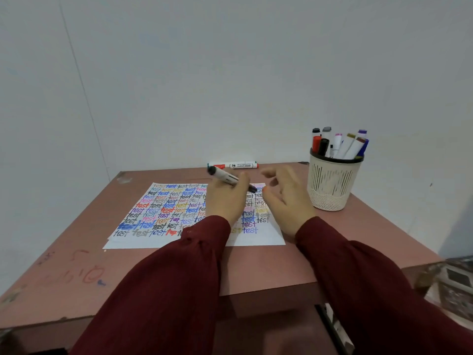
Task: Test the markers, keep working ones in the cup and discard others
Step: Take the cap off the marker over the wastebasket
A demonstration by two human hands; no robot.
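Testing stage: mid-task by my judgement; one black marker (231, 179) is in hand above the paper (163, 208) and not yet sorted.
Left hand (225, 201): grip curled round the black marker's barrel, holding it slantwise over the sheet's far right part.
Right hand (286, 198): grip spread and loose, holding nothing, just beside the marker's near end.
Cup (332, 185): upright at the far right of the table (256, 265), filled with assorted capped markers, probably those that passed.
Set aside: two markers (233, 165) lie at the table's far edge, apart from the cup; rejects or untested, cannot tell.
Writing: "test" repeated in many colours across the paper; "WHITEBOARD MARKER" on one lying barrel; brand mark unreadable.
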